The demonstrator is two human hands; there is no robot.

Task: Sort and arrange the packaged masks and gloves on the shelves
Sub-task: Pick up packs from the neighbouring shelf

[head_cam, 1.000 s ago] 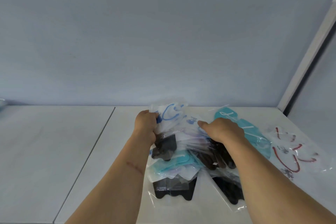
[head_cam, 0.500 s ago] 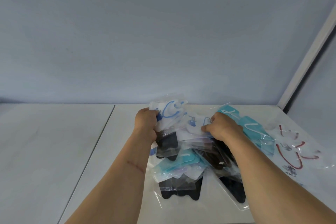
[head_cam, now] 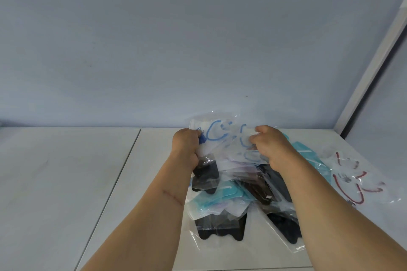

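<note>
Between my two hands hangs the packet I am working on: a clear-wrapped white mask with blue ear loops (head_cam: 217, 133), lifted off the far end of the heap. My left hand (head_cam: 185, 146) has its grip curled around the packet's left edge, fingers closed on the plastic, and it also seems to be clutching a dark packet (head_cam: 204, 169) just below the fist. My right hand (head_cam: 272, 145) pinches the film at the packet's right side, thumb against fingertips. The packet's long axis runs left to right, straight from one grip to the other, so both hands are equally near it. I judge the next move turns on which hand lets go, since the left has the fuller hold.

Below and nearer to me than both grips lies the unsorted heap (head_cam: 233, 196) on the white shelf (head_cam: 66, 182): turquoise masks in clear bags, black items in bags at the near edge, all overlapping. I cannot tell the gloves from the dark masks for certain. Right of my right grip, partly under the forearm, is a turquoise packet (head_cam: 308, 156), and further right a white one with red ear loops (head_cam: 352, 185), lying apart from the heap. Every item sits in its own sealed bag; nothing is loose. Sorting looks barely begun.
</note>
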